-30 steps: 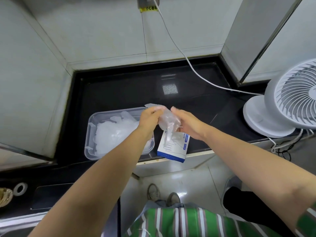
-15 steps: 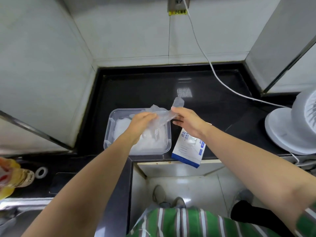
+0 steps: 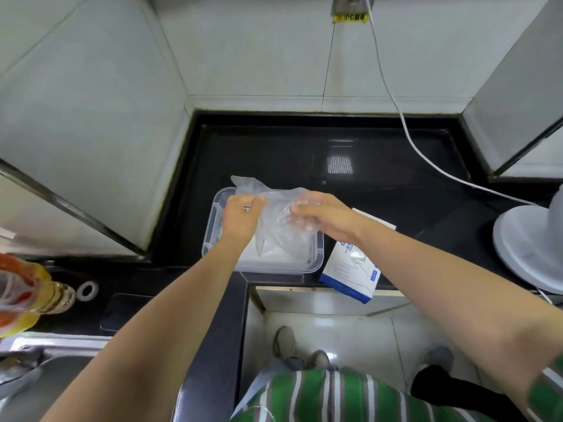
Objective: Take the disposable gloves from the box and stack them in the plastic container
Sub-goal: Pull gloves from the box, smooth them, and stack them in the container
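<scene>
A thin clear disposable glove is stretched between both my hands above the plastic container. My left hand pinches its left edge, and my right hand holds its right side, with film lying over the fingers. The clear rectangular container sits on the black counter and holds a white pile of gloves, partly hidden by my hands. The white and blue glove box lies just right of the container, overhanging the counter's front edge.
A white fan base stands at the right, with a white cable running across the black counter to a wall socket. At the far left are a yellow oil bottle, a tape roll and a steel sink.
Both hands carried the glove left from above the box to over the container and spread it wider. The camera view also shifted left.
</scene>
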Demonstrator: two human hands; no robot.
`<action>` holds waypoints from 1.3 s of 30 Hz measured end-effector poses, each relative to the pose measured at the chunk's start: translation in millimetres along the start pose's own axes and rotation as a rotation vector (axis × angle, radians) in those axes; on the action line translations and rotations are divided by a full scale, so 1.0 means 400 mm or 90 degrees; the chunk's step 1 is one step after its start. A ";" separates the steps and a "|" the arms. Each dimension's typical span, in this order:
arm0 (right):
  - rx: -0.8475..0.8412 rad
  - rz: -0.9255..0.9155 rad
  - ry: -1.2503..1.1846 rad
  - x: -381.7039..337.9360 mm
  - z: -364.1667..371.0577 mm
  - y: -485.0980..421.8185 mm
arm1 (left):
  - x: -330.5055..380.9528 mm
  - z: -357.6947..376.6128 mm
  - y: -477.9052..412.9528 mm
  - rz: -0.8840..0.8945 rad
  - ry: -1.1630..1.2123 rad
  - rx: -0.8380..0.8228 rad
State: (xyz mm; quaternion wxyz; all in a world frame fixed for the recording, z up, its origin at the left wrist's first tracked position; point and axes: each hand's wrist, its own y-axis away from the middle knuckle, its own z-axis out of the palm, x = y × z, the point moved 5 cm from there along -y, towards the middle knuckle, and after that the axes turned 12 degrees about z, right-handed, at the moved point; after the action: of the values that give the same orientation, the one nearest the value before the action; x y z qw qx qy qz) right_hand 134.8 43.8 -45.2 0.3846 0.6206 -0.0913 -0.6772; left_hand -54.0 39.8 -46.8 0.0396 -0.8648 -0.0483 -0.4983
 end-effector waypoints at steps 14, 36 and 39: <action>0.300 -0.037 0.280 -0.018 0.012 -0.034 | -0.053 -0.028 0.027 -0.098 0.015 0.011; 0.140 0.208 0.572 0.125 0.099 -0.159 | -0.111 0.015 0.020 -0.020 -0.478 -0.148; 0.121 0.250 0.544 0.141 0.103 -0.177 | -0.045 0.005 0.017 0.169 -0.555 -0.015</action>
State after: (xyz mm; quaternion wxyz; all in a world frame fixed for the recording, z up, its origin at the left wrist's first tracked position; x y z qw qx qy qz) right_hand 72.0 42.1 -122.6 0.4501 0.8468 -0.1020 -0.2644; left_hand -60.2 32.6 -63.4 0.0694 -0.9929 0.0560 -0.0789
